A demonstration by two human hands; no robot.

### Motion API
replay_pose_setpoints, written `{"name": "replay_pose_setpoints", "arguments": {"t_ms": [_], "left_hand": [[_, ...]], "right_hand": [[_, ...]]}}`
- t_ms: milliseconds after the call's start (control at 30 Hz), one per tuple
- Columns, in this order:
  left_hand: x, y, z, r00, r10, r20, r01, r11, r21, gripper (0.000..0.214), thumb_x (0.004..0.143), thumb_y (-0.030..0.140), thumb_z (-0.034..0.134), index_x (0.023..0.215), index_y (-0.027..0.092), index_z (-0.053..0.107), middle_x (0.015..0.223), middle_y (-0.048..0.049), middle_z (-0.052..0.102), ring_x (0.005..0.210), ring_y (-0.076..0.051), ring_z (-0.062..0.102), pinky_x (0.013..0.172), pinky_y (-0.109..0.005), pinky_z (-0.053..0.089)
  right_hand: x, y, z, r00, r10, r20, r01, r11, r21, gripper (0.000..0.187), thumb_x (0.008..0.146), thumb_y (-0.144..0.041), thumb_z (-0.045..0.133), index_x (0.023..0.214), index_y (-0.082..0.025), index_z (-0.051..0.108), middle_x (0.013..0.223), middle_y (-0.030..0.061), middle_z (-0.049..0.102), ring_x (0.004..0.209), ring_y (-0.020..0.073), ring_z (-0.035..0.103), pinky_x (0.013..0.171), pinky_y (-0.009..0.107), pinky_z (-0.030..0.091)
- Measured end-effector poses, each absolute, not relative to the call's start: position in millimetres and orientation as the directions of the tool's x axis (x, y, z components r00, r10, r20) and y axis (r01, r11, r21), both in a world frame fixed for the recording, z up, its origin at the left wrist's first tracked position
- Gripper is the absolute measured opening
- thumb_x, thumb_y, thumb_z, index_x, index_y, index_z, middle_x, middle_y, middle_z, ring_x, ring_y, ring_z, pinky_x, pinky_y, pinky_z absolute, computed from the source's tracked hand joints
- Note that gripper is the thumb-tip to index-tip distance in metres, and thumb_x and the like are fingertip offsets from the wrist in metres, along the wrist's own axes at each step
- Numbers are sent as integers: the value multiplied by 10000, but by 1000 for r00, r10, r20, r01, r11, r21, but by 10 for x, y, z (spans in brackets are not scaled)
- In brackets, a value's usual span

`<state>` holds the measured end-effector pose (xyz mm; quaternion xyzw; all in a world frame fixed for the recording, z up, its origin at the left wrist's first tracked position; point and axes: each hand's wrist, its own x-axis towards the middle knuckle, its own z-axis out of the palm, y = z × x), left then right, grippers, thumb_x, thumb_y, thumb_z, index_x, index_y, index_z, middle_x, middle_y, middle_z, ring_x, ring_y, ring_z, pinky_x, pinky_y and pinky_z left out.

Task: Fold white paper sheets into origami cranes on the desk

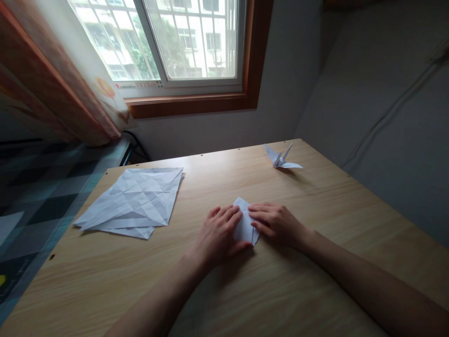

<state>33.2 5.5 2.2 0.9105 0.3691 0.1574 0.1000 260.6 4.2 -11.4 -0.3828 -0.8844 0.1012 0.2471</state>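
Observation:
A small folded piece of white paper lies on the wooden table, diamond-like, with its pointed top away from me. My left hand rests across its left side, fingers stretched over the edge and thumb spread toward the bottom corner. From the other side, my right hand lays its fingertips on the paper's right edge, its thumb apart from the fingers. Both hands cover part of the folds. Farther back on the right stands a finished white paper crane, its wings spread, touched by neither hand.
Creased white paper sheets lie stacked at the table's left. The wooden tabletop meets a wall on the right. Beyond its left edge is a surface with a dark checked cloth. A curtain hangs beside the barred window.

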Motion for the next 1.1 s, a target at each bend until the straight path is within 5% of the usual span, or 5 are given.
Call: {"name": "replay_pose_setpoints", "arguments": {"t_ms": [167, 467, 700, 900, 1100], "left_hand": [[350, 47, 26, 688, 710, 150, 662, -699, 270, 877, 673, 746, 622, 1311, 152, 527, 1377, -196, 529, 1245, -378, 490, 1063, -545, 289], [352, 70, -45, 656, 735, 172, 679, -675, 290, 1072, 635, 794, 606, 1444, 137, 357, 1411, -219, 484, 1264, -371, 470, 1084, -517, 265], [333, 82, -130, 631, 742, 229, 678, -670, 303, 1261, 593, 767, 669, 1514, 106, 118, 1461, -278, 390, 1308, -411, 426, 1066, -552, 307], [323, 103, -206, 456, 787, 417, 703, -605, 373, 1230, 724, 522, 733, 1501, 222, -172, 1515, -263, 275, 1317, -414, 424, 966, -541, 442], [326, 100, -144, 345, 763, 546, 710, -593, 380, 1026, 813, 303, 672, 1517, 241, -72, 1506, -223, 300, 1330, -375, 409, 990, -521, 451]], "right_hand": [[2553, 65, -86, -398, 868, 297, 748, 495, -443, 213, 852, -223, 617, 1027, -149, 713, 1183, 138, 679, 1114, 267, 615, 991, 433, 480], [2381, 171, 90, -187, 977, 97, 746, 206, -634, 628, 662, -195, 756, 1260, -162, 570, 1168, 117, 645, 943, 225, 635, 874, 378, 492], [2302, 219, 50, -107, 992, -62, 391, -15, -920, 756, 619, -156, 720, 1333, -168, 473, 860, 17, 631, 718, 159, 606, 666, 284, 495], [2125, -2, -4, -116, 989, -90, -71, -99, -993, 504, 618, -280, 774, 1059, -156, 564, 811, 18, 666, 706, 172, 614, 648, 287, 499], [2118, -95, -59, -21, 962, 272, 331, 263, -906, 135, 841, -284, 612, 863, -175, 689, 777, 35, 671, 721, 193, 599, 679, 320, 489]]}}
